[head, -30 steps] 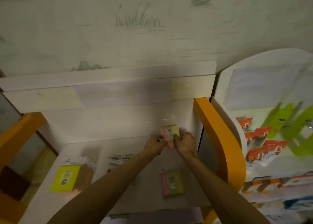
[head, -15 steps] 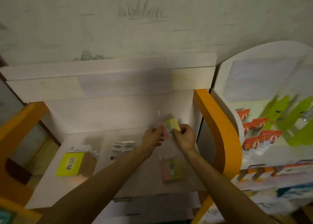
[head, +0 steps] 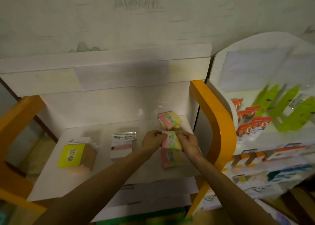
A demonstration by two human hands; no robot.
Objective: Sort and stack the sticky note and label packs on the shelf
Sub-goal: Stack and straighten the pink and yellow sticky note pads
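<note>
**Head view: shelf stock, one pack in transfer**

1. Shelf: white board between orange side rails, carrying all items below.
2. Yellow pack stack, marked 2207, front left, upright and squared.
3. Label packs, clear-wrapped, middle of the shelf, apart from my hands.
4. Rear pile of pink-green-yellow sticky notes, far right corner, sitting a little skewed. A second ago I held a pack up near that spot; that pile now sits free of my grip.
5. Front pile of the same kind, right side, nearer me.
6. Pack marked 2209, held just above the front pile. My left hand pinches its pink edge; my right hand pinches the yellow edge, fingers curled on the wrap.

Judgement: the same-kind piles are being built up; this pack looks bound for one of them, and the rear pile may need squaring.
</note>
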